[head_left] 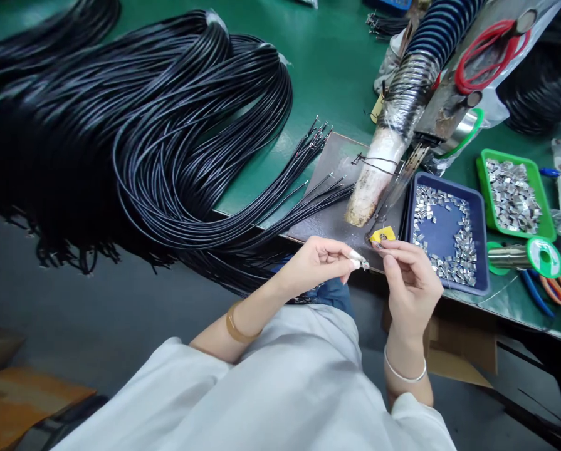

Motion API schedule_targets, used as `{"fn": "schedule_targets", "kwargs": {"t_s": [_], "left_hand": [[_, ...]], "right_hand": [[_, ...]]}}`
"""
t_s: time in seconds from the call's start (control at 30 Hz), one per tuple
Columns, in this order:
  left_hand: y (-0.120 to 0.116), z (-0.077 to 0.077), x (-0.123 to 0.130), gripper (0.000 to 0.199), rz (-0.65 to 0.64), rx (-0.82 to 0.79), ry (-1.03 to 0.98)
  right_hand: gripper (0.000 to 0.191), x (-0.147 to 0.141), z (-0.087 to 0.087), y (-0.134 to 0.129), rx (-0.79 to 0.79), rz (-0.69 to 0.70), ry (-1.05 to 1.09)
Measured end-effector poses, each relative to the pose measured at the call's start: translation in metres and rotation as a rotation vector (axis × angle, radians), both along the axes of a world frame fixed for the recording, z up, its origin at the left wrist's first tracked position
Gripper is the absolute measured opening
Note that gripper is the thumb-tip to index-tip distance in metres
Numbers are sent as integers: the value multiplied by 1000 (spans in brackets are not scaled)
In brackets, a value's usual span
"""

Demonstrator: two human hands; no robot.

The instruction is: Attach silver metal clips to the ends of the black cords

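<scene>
My left hand [330, 260] is closed in a pinch, with white covers on its fingertips. A small metal connector piece [365, 265] shows at the ends of those fingers, over the front edge of the bench. To its right, my right hand [409, 272] has its fingers stretched toward the left hand, thumb apart from the forefinger; nothing is visibly gripped. Its fingertips overlap a yellow piece [382, 235] at the lower end of a soldering iron [414, 160]; whether they touch cannot be told. The wrapped end of an extraction hose [369, 194] hangs just above.
Bundled black cables [200, 125] cover the left of the green bench [336, 69], their ends over a grey board [339, 156]. A blue tray [444, 235] and a green tray [515, 194] hold small metal pieces. A solder spool [543, 257] and pliers [536, 294] lie at right.
</scene>
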State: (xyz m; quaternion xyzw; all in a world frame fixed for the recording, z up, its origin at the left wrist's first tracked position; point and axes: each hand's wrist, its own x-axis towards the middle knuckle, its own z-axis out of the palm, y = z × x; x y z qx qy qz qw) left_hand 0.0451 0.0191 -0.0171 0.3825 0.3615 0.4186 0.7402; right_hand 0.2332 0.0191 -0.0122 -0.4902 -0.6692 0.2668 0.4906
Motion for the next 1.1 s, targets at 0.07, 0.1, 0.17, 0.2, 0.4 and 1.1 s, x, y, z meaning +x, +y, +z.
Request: {"fn": "schedule_targets", "kwargs": {"t_s": [0.07,0.1,0.17,0.2,0.4,1.1], "left_hand": [[1,0,4,23,55,-6,49],[1,1,6,24,75,-9,61],[1,1,9,24,114,-9,61],[2,1,11,23,134,-4,57],[5,4,14,14,190,69,91],[15,1,18,12,277,88,159]], "right_hand": [[15,-2,3,-2,105,-44,-38],[16,-3,5,-4,169,-55,-69],[22,-6,8,-7,304,-59,-149],[26,-8,9,-8,361,-45,-191],[34,-10,1,-9,425,74,-244],[25,-3,-12,7,474,26,-324]]}}
